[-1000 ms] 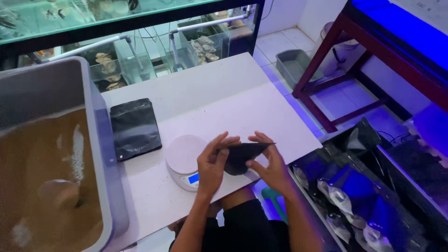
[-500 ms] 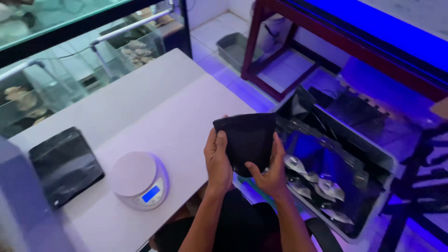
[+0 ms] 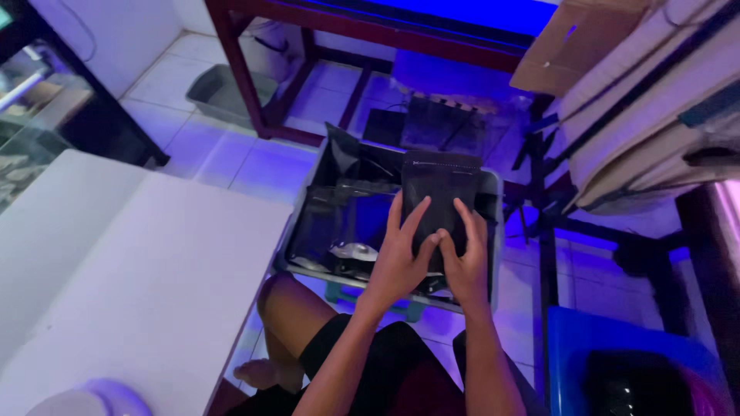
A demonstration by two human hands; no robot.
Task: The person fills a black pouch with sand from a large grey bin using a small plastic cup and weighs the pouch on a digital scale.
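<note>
Blue-violet light washes over a pale tiled floor (image 3: pixel 231 158), and we're looking down past a white table (image 3: pixel 131 293) that fills the lower left. Both hands are up over the grey plastic bin (image 3: pixel 493 231) sitting on the floor just off the table's right edge. The left hand (image 3: pixel 401 258) and right hand (image 3: pixel 466 258) are side by side, thumbs almost meeting, fingers spread flat against a matte black flat pouch with a zip-seal top (image 3: pixel 441 189). It's a two-handed hold, the pouch upright, its seal strip at the top and its face blank, no label to be seen.

Inside the bin, more dark glossy bags (image 3: pixel 339 212) lie slumped along the left side, with something shiny and silvery (image 3: pixel 353 251) near the bin's front wall; too blurred to tell what.

Across the floor, a dark red metal stand (image 3: pixel 254 85) has a grey rectangular tray (image 3: pixel 220 91) tucked beside its leg. At upper right, a brown cardboard box (image 3: pixel 555 54) sits above stacked pale bundles (image 3: pixel 655 108). A blue plastic container (image 3: pixel 617 347) sits at lower right, and a rounded white scale (image 3: pixel 85 400) peeks in at the table's near edge.
</note>
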